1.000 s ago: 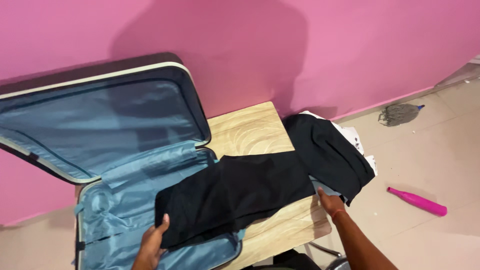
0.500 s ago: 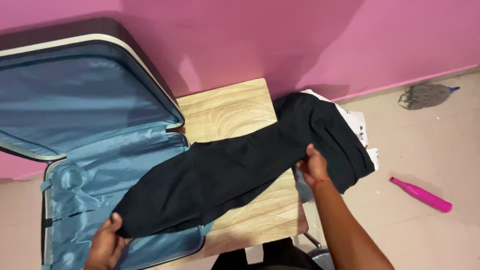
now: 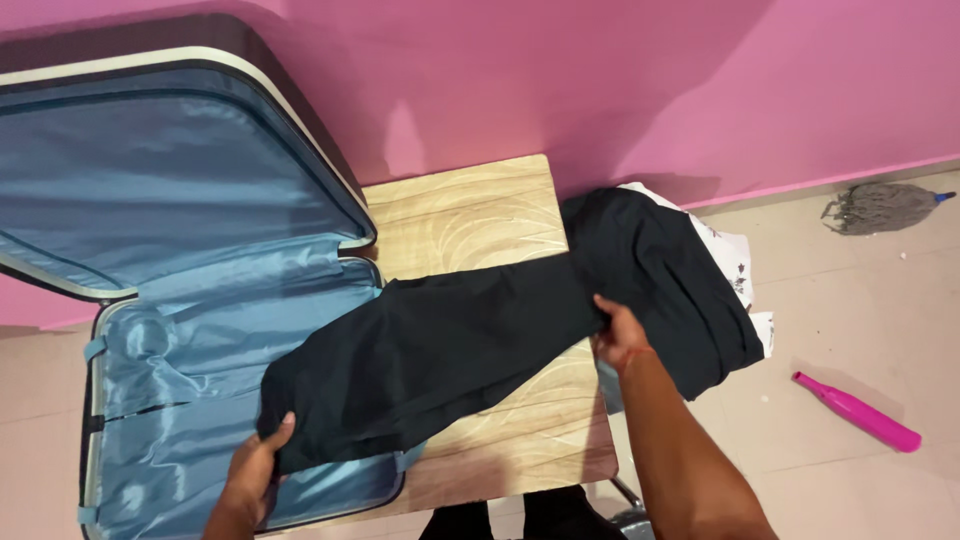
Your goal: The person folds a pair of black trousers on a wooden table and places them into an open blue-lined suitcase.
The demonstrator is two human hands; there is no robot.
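Observation:
A pair of black trousers (image 3: 450,340) lies stretched from the open suitcase across the wooden table. My left hand (image 3: 255,468) grips its lower left end over the suitcase's blue-lined bottom half (image 3: 160,400). My right hand (image 3: 620,335) pinches the cloth near the table's right edge, where the trousers fold over onto a pile. The suitcase lid (image 3: 170,170) leans open against the pink wall.
A small wooden table (image 3: 470,215) stands against the pink wall. A white patterned cloth (image 3: 735,265) lies under the black fabric at the right. On the tiled floor lie a pink bottle-shaped object (image 3: 858,412) and a grey mop head (image 3: 880,205).
My right hand has come up from the table's lower right edge and taken hold of the trousers' middle. My left hand has shifted along the end of the trousers.

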